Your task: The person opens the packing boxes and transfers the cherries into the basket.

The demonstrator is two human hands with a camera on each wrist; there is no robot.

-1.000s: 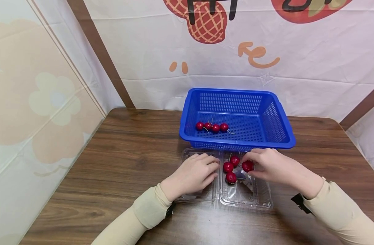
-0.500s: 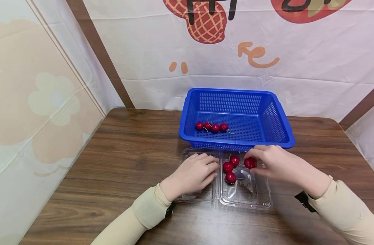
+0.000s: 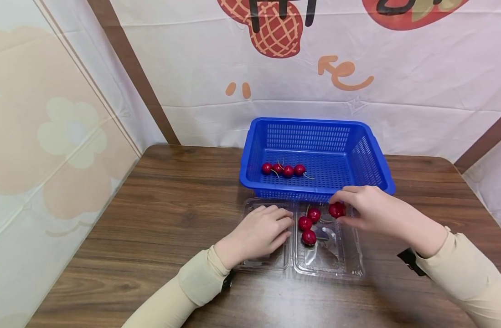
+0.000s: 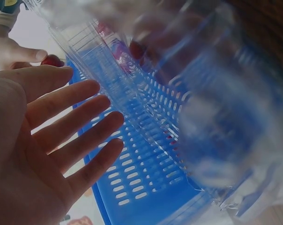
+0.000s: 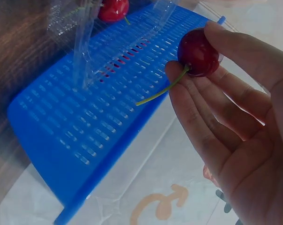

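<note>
My right hand point(image 3: 379, 214) pinches a red cherry point(image 3: 337, 210) between thumb and fingertips, above the far right part of a clear plastic clamshell box point(image 3: 328, 272). The right wrist view shows this cherry's green stem point(image 5: 165, 91) hanging off past the fingers. Three other cherries point(image 3: 309, 237) sit in the right half of the box. My left hand point(image 3: 254, 234) lies over the box's left half, palm down and holding nothing. Its fingers point(image 4: 76, 122) are straight and spread in the left wrist view.
Right behind the box stands a blue perforated basket point(image 3: 312, 122), with several stemmed cherries point(image 3: 288, 171) grouped at its front left. Both rest on a brown wooden table point(image 3: 172, 205). A printed white cloth point(image 3: 193, 77) hangs at the table's back edge.
The pinched cherry has moved with my right hand away from the three others, toward the basket and slightly rightward. My left hand stays put.
</note>
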